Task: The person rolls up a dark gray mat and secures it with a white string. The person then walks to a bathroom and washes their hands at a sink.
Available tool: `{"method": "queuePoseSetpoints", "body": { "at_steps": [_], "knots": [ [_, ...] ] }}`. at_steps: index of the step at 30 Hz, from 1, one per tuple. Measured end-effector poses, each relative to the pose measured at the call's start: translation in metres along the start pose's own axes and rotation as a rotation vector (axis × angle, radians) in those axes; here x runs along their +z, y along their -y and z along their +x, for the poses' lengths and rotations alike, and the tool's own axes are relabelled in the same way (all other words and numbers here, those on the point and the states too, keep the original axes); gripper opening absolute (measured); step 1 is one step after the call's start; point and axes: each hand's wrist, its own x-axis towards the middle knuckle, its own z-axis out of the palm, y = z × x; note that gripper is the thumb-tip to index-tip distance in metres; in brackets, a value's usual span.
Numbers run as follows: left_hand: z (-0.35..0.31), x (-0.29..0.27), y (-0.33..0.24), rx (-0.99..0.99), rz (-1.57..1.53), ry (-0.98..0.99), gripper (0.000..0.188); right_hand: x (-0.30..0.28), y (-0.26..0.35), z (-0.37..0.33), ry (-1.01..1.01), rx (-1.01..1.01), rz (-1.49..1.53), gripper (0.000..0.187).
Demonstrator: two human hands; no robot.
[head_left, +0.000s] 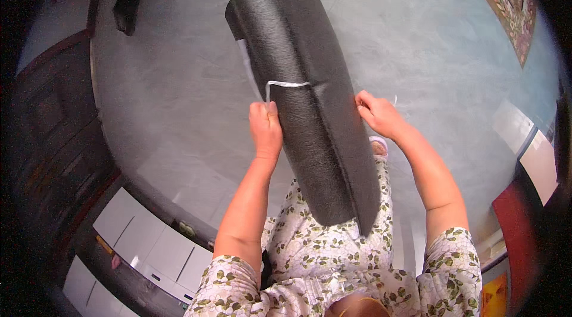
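A black, slightly shiny rolled mat [298,108] is held up at a slant in front of my legs, its loose flap [333,72] lying along the right side. Around its middle runs a thin white string [289,84]. My left hand [266,129] is closed at the roll's left side, gripping the string where it comes down. At the right edge of the flap my right hand [378,114] is pinched closed. A short white string end pokes out beside it; the length inside the fingers is hidden. The underside of the roll cannot be seen.
Grey smooth floor [179,78] spreads around me. A patterned rug [506,1] lies at the far right. White cabinets [149,239] stand at the lower left, below a dark wooden door [53,108]. A red surface [515,239] is at the right.
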Motion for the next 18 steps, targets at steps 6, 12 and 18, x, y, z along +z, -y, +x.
{"method": "queuePoseSetpoints", "body": {
  "at_steps": [6,12,18],
  "knots": [
    [-0.004,0.015,-0.040,0.265,0.338,0.060,0.016,0.036,-0.033,0.003,-0.052,0.060,-0.394,0.020],
    [-0.001,0.028,-0.055,0.339,0.449,0.104,0.018,0.044,-0.004,-0.018,-0.524,0.055,-0.289,0.024],
    [-0.004,0.030,-0.062,0.380,0.329,0.116,0.018,0.065,0.029,-0.020,-0.885,-0.088,0.112,0.029]
  ]
}}
